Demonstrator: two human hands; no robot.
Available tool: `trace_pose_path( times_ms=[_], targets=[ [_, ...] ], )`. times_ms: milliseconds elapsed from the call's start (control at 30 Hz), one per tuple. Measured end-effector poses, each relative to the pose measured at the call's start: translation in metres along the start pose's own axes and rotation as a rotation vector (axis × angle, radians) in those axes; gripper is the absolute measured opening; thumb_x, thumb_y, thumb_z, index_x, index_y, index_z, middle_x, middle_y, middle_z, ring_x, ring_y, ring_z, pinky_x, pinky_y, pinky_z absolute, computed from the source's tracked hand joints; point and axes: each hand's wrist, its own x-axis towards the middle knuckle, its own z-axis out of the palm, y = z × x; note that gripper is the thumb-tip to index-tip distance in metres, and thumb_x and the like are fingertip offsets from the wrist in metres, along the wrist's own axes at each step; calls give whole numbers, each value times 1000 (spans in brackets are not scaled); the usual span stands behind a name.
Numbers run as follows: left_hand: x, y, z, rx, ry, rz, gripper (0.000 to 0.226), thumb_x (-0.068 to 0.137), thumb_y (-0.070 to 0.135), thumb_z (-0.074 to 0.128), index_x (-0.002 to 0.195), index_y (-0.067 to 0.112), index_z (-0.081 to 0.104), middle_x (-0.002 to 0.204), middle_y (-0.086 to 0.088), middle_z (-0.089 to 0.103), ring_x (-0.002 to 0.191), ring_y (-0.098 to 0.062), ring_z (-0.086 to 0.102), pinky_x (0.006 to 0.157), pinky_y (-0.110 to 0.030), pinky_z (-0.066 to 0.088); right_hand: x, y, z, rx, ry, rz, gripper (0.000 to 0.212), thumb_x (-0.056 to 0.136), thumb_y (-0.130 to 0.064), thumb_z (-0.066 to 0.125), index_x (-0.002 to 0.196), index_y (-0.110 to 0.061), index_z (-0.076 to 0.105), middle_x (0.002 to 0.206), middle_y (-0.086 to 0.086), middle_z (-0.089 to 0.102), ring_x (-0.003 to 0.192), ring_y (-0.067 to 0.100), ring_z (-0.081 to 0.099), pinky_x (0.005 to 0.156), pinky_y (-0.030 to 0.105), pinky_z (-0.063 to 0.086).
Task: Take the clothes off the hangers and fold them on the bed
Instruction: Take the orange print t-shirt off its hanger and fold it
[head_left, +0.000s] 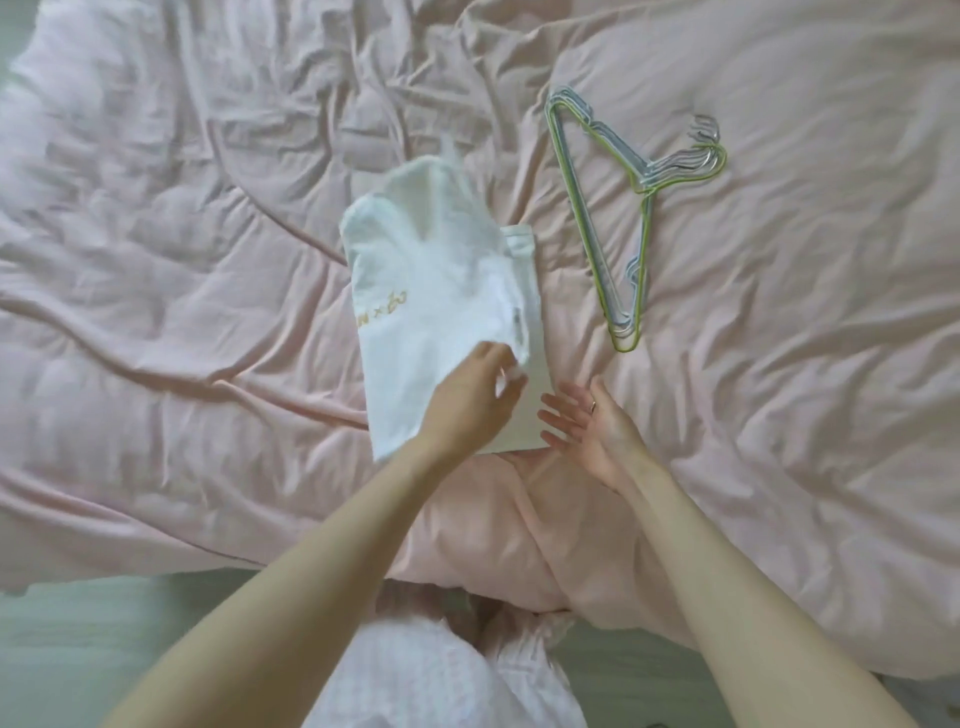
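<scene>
A white garment (441, 291) with gold lettering lies partly folded in the middle of the pink bed (182, 234). Its upper part is blurred and looks lifted off the cover. My left hand (470, 397) pinches a fold of the white cloth near the garment's lower right. My right hand (592, 423) hovers just right of the garment's lower edge, palm up, fingers straight and spread, holding nothing. A stack of several thin wire hangers (618, 223), green and pale grey, lies bare on the cover to the right of the garment.
The pink duvet is rumpled all over, with wide stretches left and right of the garment. The bed's near edge runs across the bottom, with pale floor (78, 639) below it. My pink-and-white clothing (431, 670) shows at the bottom centre.
</scene>
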Motion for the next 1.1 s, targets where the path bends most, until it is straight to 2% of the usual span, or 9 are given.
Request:
trace_pose_path(
  times_ms=[100,167,300,433,533,633,800,933,1100],
  targets=[
    [-6,-9,38,156,-319,-83,25,94,26,51,116,18,58,119,-3,57,110,-21,53,87,-33,43,14,-2,-16,-62,-52,38,46,100,-48,28,119,-15,53,100,3,64,92,21,60,85,35,46],
    [-15,-19,45,185,-388,-157,29,94,24,50,122,20,56,123,-2,56,116,-20,49,91,-34,42,19,2,-18,-155,-41,53,33,99,-42,38,110,-17,57,97,3,65,92,22,61,87,36,48],
    [-31,-47,37,324,-251,-272,32,91,12,53,122,15,57,126,-6,54,120,-26,44,91,-33,36,37,14,-16,-328,97,-45,8,92,-19,58,94,-11,60,92,11,63,74,19,59,64,31,51],
    [-48,-78,20,472,-159,-347,40,84,6,58,123,12,54,130,-12,46,122,-32,39,96,-39,34,53,20,-16,-517,237,-103,7,81,-9,66,84,-14,61,95,9,67,84,22,62,80,39,53],
    [-55,-94,14,516,-91,-387,38,79,3,61,116,10,57,130,-16,42,119,-37,38,98,-42,33,56,22,-24,-563,314,-64,18,79,-12,69,67,-14,56,84,9,64,73,21,58,80,41,53],
    [-57,-101,12,295,71,-552,39,75,2,61,114,7,55,130,-15,39,120,-33,37,102,-37,29,58,25,-31,-621,355,-46,26,78,-14,70,61,-16,50,79,8,61,71,22,55,75,38,49],
    [-44,-97,1,-453,389,-988,45,87,11,57,128,2,39,112,-9,51,98,-20,51,80,-29,40,59,23,-23,-445,225,54,20,82,-8,67,69,-10,53,72,4,58,64,16,54,61,27,46],
    [-40,-107,-6,-478,199,-1071,24,91,14,57,107,-5,56,87,-8,59,73,-18,56,54,-23,48,54,16,-16,-325,175,193,7,85,2,61,83,-4,57,79,8,59,66,17,56,51,24,45],
    [-44,-96,-24,-598,110,-1179,19,91,13,60,100,-4,59,77,-9,55,63,-18,49,55,-25,40,35,7,-7,-339,161,300,15,88,5,53,79,-6,53,77,8,54,64,15,50,36,16,40]
  ],
)
